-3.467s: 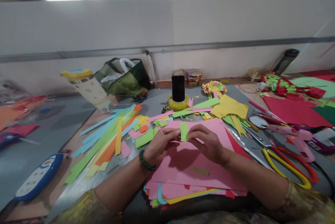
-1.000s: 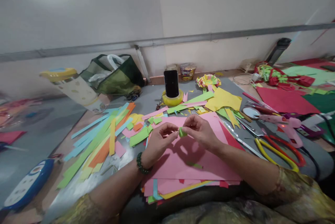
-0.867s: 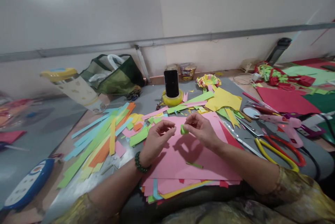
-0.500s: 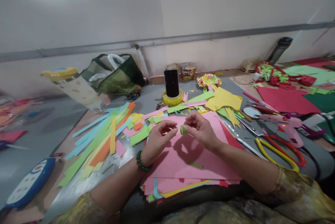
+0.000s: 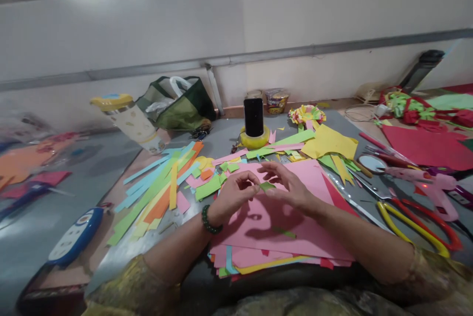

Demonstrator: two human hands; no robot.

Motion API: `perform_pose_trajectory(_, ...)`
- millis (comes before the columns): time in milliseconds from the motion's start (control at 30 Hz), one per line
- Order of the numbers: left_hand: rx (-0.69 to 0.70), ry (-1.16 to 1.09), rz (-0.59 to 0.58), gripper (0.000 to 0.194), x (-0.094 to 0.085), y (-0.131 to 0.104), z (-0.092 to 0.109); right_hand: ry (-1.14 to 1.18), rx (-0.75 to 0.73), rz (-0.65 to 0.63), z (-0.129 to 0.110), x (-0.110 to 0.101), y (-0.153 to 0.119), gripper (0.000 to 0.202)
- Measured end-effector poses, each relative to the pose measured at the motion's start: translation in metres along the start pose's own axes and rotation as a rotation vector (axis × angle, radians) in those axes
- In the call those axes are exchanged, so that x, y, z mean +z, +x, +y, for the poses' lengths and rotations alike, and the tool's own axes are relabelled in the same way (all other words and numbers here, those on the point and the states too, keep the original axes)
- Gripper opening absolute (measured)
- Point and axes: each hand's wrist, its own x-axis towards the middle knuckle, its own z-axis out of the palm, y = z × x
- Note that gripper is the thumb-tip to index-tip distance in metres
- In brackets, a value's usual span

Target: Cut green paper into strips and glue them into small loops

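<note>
A small piece of green paper (image 5: 266, 186) is between my two hands, above the stack of pink paper sheets (image 5: 314, 227). My left hand (image 5: 236, 196) pinches its left end between thumb and forefinger; a dark green bead bracelet (image 5: 210, 220) is on that wrist. My right hand (image 5: 291, 189) has its thumb against the other end, with the upper fingers arched and somewhat apart above it. Below the hands, a thin green paper scrap (image 5: 285, 232) lies on the top pink sheet. Other coloured sheets stick out under the stack's front edge.
Paper strips (image 5: 158, 190) fan out at left. Behind the stack, a phone (image 5: 253, 117) leans upright on a yellow tape roll (image 5: 254, 137). Scissors (image 5: 410, 222) and a pink glue gun (image 5: 428, 185) lie at right. A tumbler (image 5: 131, 123) stands left of a green bag (image 5: 177, 109).
My left hand has come across to the green paper, which was in my right fingers alone. The paper now looks flatter than its earlier rolled shape. The view has turned slightly left.
</note>
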Motion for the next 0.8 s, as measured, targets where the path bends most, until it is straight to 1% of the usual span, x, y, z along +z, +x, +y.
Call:
perform_pose_trajectory(67,-0.103,-0.156,-0.078,0.011,-0.007,0.001,0.005,0.048,0.091,-0.174,-0.002,0.000,0.000,0.069)
perform_pose_trajectory(100,-0.140,-0.215,-0.105,0.010,-0.013,0.002,0.008,0.056,0.137,-0.256,-0.003,0.002,-0.001,0.068)
perform_pose_trajectory(133,-0.151,-0.254,-0.103,0.010,-0.021,0.003,0.012,0.053,0.184,-0.310,-0.002,0.004,-0.002,0.059)
perform_pose_trajectory(167,-0.138,-0.266,-0.076,0.011,-0.030,0.006,0.016,0.043,0.227,-0.329,-0.002,0.006,-0.003,0.046)
perform_pose_trajectory(200,-0.100,-0.247,-0.013,0.012,-0.042,0.009,0.019,0.027,0.263,-0.320,-0.001,0.009,-0.003,0.033)
perform_pose_trajectory(233,-0.056,-0.214,0.075,0.014,-0.054,0.012,0.022,0.011,0.285,-0.287,0.001,0.011,-0.003,0.024)
perform_pose_trajectory(267,-0.039,-0.133,0.157,0.015,-0.067,0.016,0.024,-0.006,0.291,-0.247,0.002,0.012,-0.003,0.020)
perform_pose_trajectory(333,-0.053,0.152,0.325,0.012,-0.089,0.024,0.022,-0.061,0.254,-0.196,0.004,0.012,-0.002,0.017)
perform_pose_trajectory(400,-0.076,0.284,0.393,0.010,-0.103,0.032,0.015,-0.136,0.174,-0.166,0.006,0.011,0.000,0.011)
perform_pose_trajectory(500,-0.091,0.428,0.420,0.009,-0.109,0.037,0.003,-0.220,0.065,-0.161,0.008,0.008,0.001,0.007)
perform_pose_trajectory(600,-0.061,0.554,0.450,0.005,-0.107,0.037,0.000,-0.241,0.006,-0.163,0.009,0.006,-0.001,0.008)
perform_pose_trajectory(667,-0.032,0.603,0.469,0.015,-0.106,0.035,0.004,-0.252,-0.027,-0.143,0.011,0.006,-0.001,0.008)
perform_pose_trajectory(733,0.050,0.640,0.482,0.026,-0.105,0.032,0.008,-0.262,-0.068,-0.104,0.012,0.006,-0.001,0.009)
perform_pose_trajectory(800,0.201,0.678,0.501,0.035,-0.100,0.029,0.010,-0.255,-0.120,-0.045,0.013,0.006,0.001,0.012)
